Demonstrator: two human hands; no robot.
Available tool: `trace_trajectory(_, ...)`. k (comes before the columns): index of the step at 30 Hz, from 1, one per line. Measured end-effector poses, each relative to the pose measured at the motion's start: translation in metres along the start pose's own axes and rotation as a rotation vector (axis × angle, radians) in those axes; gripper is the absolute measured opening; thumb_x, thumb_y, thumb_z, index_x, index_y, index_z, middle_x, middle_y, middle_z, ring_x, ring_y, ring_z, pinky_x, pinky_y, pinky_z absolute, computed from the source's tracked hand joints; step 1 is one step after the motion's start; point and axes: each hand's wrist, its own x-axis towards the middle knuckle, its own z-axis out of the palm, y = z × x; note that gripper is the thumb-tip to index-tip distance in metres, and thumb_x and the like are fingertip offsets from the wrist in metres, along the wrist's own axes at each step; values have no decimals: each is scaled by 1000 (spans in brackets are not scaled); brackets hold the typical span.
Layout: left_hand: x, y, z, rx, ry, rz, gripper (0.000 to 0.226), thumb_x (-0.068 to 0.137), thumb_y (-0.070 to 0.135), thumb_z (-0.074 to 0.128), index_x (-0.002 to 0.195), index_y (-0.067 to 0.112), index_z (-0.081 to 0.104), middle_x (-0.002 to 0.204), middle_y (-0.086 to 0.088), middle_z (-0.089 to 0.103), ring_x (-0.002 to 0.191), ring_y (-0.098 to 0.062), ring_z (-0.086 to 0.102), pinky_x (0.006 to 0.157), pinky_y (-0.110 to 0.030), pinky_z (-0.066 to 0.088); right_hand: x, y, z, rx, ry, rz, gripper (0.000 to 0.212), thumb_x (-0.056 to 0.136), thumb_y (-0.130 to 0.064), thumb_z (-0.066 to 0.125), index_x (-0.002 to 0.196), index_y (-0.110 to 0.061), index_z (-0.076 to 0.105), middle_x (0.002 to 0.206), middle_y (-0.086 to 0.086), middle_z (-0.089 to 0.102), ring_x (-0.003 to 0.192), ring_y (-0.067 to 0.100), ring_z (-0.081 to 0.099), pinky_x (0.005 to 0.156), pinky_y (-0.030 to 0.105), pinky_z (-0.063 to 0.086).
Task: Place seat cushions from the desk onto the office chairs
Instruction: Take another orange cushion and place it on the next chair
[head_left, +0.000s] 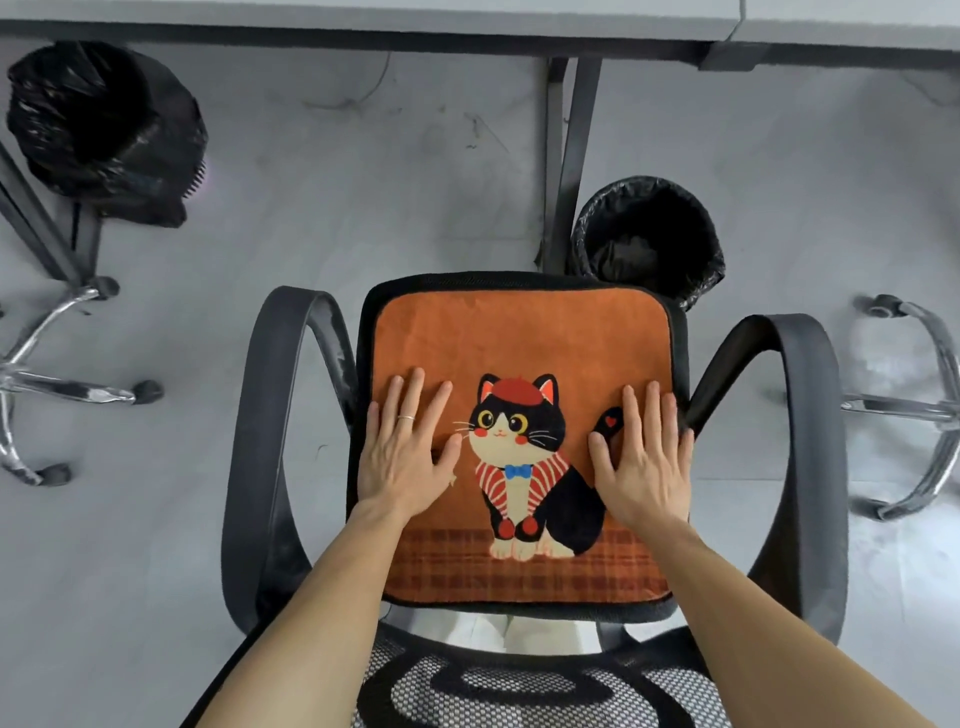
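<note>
An orange seat cushion (519, 343) printed with a black-and-white cat lies flat on the seat of a black office chair (275, 415) in the middle of the view. My left hand (405, 452) rests flat on the cushion's left half, fingers spread, a ring on one finger. My right hand (644, 457) lies flat on the right half, next to the cat's tail. Neither hand grips anything. The chair's mesh backrest (519, 686) shows at the bottom edge, below the cushion.
The grey desk edge (363, 26) runs along the top, with its dark legs (571, 156) behind the chair. Black-bagged bins stand at the upper left (104, 119) and just behind the seat (649, 239). Chrome chair bases sit at left (52, 384) and right (914, 410).
</note>
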Motion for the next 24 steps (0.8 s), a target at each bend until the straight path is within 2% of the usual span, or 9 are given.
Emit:
trace_trajectory(3,2,-9,13,30,28,24,74,97,67,26,158,36,-4,166,-1,-15,152,-23,-15,123,-51,2,4,7,12,-47,18,-13,73,100,-64,23,160,-31,-4,167,-5,-15,152,13,-20,124,50,0)
trace_trajectory(8,2,-11,22,38,74,4,75,95,69,26,158,36,3,167,-1,-9,153,-24,-10,122,-52,4,10,11,19,-43,48,-29,75,98,-65,23,160,-31,-2,168,-4,-10,153,15,-15,124,51,1)
trace_trajectory(11,1,-8,19,48,62,-3,76,95,70,24,158,36,0,167,-1,-11,153,-24,-11,122,-54,5,10,10,16,-47,35,-34,75,97,-66,22,160,-31,0,168,-5,-11,152,14,-16,124,51,1)
trace_trajectory(14,3,-5,10,81,-10,-20,76,95,70,21,158,36,-3,166,-3,-13,153,-25,-13,122,-54,4,13,2,2,-59,-53,-11,75,97,-68,21,160,-31,3,167,-6,-14,151,12,-21,124,51,-2)
trace_trajectory(17,11,12,-14,100,-73,-52,76,93,65,31,157,25,22,164,-18,14,150,-38,12,120,-55,13,15,-13,-20,-60,-176,50,74,96,-64,30,158,-29,9,167,-3,-9,152,18,-14,122,55,3)
trace_trajectory(19,26,25,-35,90,-87,-24,69,93,56,41,151,19,33,158,-21,26,145,-39,24,120,-54,19,24,-29,-40,-182,-227,55,70,95,-60,38,153,-25,22,165,8,6,152,29,3,119,59,12)
trace_trajectory(20,35,28,-44,81,-70,10,66,95,51,43,151,18,33,158,-19,25,146,-37,24,120,-54,20,33,-38,-52,-238,-251,59,65,94,-57,41,148,-22,30,161,13,17,148,34,15,117,59,18)
trace_trajectory(22,57,32,-60,53,-21,82,67,96,52,40,156,25,22,164,-15,10,150,-36,14,122,-54,13,55,-54,-81,-227,-276,88,56,95,-52,40,140,-18,42,150,17,34,137,39,32,112,56,31)
trace_trajectory(24,81,35,-69,29,-20,107,74,96,62,34,158,36,4,166,-8,-12,152,-36,-4,122,-55,5,78,-66,-99,-111,-236,73,56,96,-52,38,141,-20,42,150,15,34,135,41,33,107,57,37)
